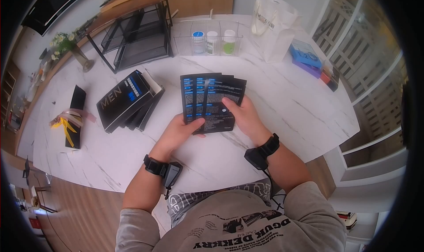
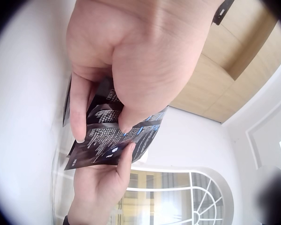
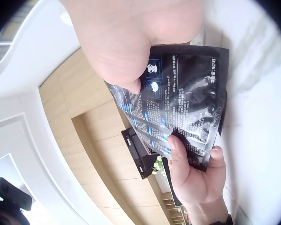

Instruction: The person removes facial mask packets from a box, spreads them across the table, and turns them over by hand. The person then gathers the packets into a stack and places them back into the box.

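Both hands hold a fanned stack of flat black foil packets (image 1: 216,106) above the table, printed with blue and white text. My left hand (image 1: 177,132) grips the lower left edge, thumb over the front packet and fingers behind. On the right edge, my right hand (image 1: 248,118) pinches the stack with its thumb on the front face. The overlapping packets (image 3: 187,98) show small face icons and crinkled foil in the right wrist view. In the left wrist view, the left palm hides part of the packets (image 2: 107,145).
Black boxes marked MEN (image 1: 121,102) lie stacked to the left, near a narrow black box (image 1: 78,119) with a yellow ribbon. Behind stand a wire rack (image 1: 141,40), a clear bin (image 1: 181,44) with bottles and a white paper bag (image 1: 274,31). Coloured boxes (image 1: 304,53) sit at right.
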A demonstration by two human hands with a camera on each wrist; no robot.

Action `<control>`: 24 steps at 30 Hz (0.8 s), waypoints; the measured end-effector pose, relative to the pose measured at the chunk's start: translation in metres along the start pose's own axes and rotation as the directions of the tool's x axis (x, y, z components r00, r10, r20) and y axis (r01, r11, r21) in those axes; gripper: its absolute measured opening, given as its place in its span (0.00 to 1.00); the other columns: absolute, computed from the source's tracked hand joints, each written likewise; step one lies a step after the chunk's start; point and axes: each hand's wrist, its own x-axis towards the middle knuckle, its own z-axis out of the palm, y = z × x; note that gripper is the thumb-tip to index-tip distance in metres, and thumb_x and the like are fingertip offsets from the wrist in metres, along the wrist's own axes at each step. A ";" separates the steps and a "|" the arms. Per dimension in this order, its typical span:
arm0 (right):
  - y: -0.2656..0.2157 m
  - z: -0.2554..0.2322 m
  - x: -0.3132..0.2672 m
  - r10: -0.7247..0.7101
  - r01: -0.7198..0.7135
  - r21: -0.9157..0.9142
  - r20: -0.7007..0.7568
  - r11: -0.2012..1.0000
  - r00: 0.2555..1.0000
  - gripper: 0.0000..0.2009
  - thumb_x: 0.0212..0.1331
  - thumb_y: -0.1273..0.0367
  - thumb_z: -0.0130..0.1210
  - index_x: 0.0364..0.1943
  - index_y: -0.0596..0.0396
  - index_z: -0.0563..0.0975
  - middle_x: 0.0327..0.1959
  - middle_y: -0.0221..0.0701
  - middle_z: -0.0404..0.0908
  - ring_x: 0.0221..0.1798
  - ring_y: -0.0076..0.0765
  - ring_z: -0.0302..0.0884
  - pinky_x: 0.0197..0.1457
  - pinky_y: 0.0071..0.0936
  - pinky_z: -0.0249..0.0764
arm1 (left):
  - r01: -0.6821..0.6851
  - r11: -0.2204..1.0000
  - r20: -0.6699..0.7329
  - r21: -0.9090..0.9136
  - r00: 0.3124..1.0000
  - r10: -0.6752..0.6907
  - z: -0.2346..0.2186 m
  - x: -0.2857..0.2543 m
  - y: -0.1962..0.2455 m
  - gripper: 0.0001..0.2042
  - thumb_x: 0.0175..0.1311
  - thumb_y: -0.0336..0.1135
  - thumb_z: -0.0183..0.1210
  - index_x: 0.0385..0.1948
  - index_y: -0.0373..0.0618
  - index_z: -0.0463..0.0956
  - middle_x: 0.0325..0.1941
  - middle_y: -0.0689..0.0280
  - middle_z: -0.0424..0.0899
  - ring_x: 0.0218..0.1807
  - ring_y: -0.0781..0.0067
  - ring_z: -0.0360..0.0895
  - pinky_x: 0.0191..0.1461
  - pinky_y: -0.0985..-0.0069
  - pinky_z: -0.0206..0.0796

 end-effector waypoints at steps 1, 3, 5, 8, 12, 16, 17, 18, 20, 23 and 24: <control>0.000 0.000 0.000 0.001 -0.001 -0.002 0.001 1.000 1.000 0.15 0.70 0.67 0.55 0.56 0.61 0.74 0.51 0.30 0.81 0.53 0.24 0.76 0.58 0.26 0.72 | -0.003 1.000 0.003 0.000 1.000 0.003 0.000 0.000 -0.001 0.15 0.72 0.34 0.56 0.54 0.34 0.76 0.49 0.59 0.84 0.46 0.70 0.82 0.45 0.73 0.80; 0.000 0.000 0.000 0.002 -0.002 -0.003 0.001 1.000 1.000 0.15 0.70 0.67 0.55 0.56 0.61 0.74 0.51 0.30 0.81 0.53 0.25 0.76 0.58 0.26 0.72 | 0.002 1.000 -0.003 -0.001 1.000 -0.002 0.000 0.000 0.000 0.15 0.72 0.34 0.56 0.54 0.34 0.76 0.49 0.59 0.84 0.46 0.70 0.82 0.45 0.73 0.80; 0.001 -0.001 0.000 0.001 -0.001 -0.002 0.001 1.000 1.000 0.15 0.70 0.67 0.55 0.56 0.61 0.74 0.52 0.30 0.81 0.53 0.25 0.76 0.58 0.26 0.72 | 0.005 1.000 -0.008 -0.004 1.000 -0.005 0.000 0.000 0.000 0.15 0.72 0.34 0.56 0.54 0.34 0.76 0.48 0.59 0.84 0.46 0.70 0.82 0.45 0.73 0.80; 0.001 -0.001 0.000 0.016 -0.016 0.014 0.003 1.000 1.000 0.15 0.70 0.67 0.55 0.56 0.61 0.74 0.52 0.31 0.81 0.53 0.24 0.76 0.58 0.26 0.73 | 0.001 1.000 -0.010 -0.009 1.000 -0.002 0.000 0.001 0.000 0.15 0.72 0.34 0.56 0.53 0.34 0.76 0.47 0.59 0.84 0.45 0.70 0.82 0.44 0.73 0.80; 0.000 0.000 -0.001 0.063 -0.066 0.124 0.025 0.990 0.998 0.15 0.69 0.67 0.56 0.56 0.61 0.75 0.52 0.31 0.81 0.53 0.24 0.77 0.58 0.26 0.73 | 0.007 1.000 -0.030 -0.021 1.000 -0.008 0.001 -0.001 -0.001 0.14 0.72 0.34 0.57 0.52 0.33 0.77 0.46 0.59 0.85 0.44 0.71 0.82 0.43 0.74 0.79; -0.006 -0.003 -0.002 0.129 -0.146 0.227 0.086 0.963 0.988 0.15 0.69 0.68 0.56 0.55 0.60 0.75 0.52 0.31 0.81 0.53 0.25 0.78 0.58 0.28 0.75 | -0.003 1.000 -0.026 -0.022 1.000 0.003 0.002 -0.001 0.004 0.14 0.72 0.33 0.57 0.50 0.32 0.78 0.46 0.59 0.85 0.43 0.71 0.82 0.43 0.74 0.79; -0.007 -0.004 -0.002 0.143 -0.163 0.243 0.100 0.956 0.985 0.15 0.69 0.68 0.56 0.55 0.60 0.75 0.52 0.31 0.81 0.54 0.25 0.78 0.58 0.28 0.75 | 0.001 1.000 -0.013 -0.013 1.000 -0.001 0.001 -0.001 0.003 0.14 0.71 0.33 0.57 0.50 0.32 0.78 0.46 0.59 0.85 0.42 0.71 0.82 0.43 0.74 0.79; -0.006 -0.005 -0.002 0.138 -0.160 0.246 0.104 0.956 0.985 0.15 0.69 0.68 0.56 0.55 0.60 0.76 0.52 0.31 0.81 0.53 0.25 0.78 0.58 0.28 0.75 | 0.006 1.000 0.000 -0.004 1.000 -0.006 -0.001 0.000 0.000 0.13 0.71 0.33 0.57 0.50 0.32 0.78 0.46 0.59 0.85 0.42 0.71 0.82 0.43 0.74 0.79; -0.004 -0.008 -0.001 0.131 -0.155 0.252 0.110 0.955 0.985 0.15 0.69 0.68 0.56 0.55 0.60 0.76 0.52 0.31 0.81 0.53 0.26 0.78 0.58 0.28 0.76 | 0.008 1.000 0.012 0.010 1.000 -0.008 -0.001 0.000 -0.001 0.13 0.71 0.33 0.57 0.50 0.32 0.78 0.45 0.60 0.85 0.42 0.71 0.82 0.42 0.74 0.79; -0.005 -0.006 -0.001 0.100 -0.122 0.283 0.091 0.951 0.991 0.15 0.69 0.69 0.56 0.55 0.60 0.76 0.53 0.32 0.81 0.53 0.25 0.79 0.57 0.29 0.77 | -0.006 1.000 0.014 0.022 1.000 0.006 0.000 0.000 0.000 0.13 0.71 0.33 0.56 0.50 0.33 0.78 0.45 0.60 0.85 0.42 0.71 0.82 0.41 0.74 0.79; -0.006 -0.006 -0.002 0.110 -0.133 0.306 0.092 0.943 0.990 0.15 0.69 0.69 0.56 0.55 0.60 0.76 0.53 0.32 0.81 0.52 0.26 0.79 0.57 0.29 0.77 | -0.014 1.000 0.018 0.026 1.000 0.014 0.000 0.000 -0.001 0.13 0.71 0.33 0.56 0.50 0.33 0.78 0.45 0.60 0.85 0.42 0.71 0.82 0.41 0.73 0.79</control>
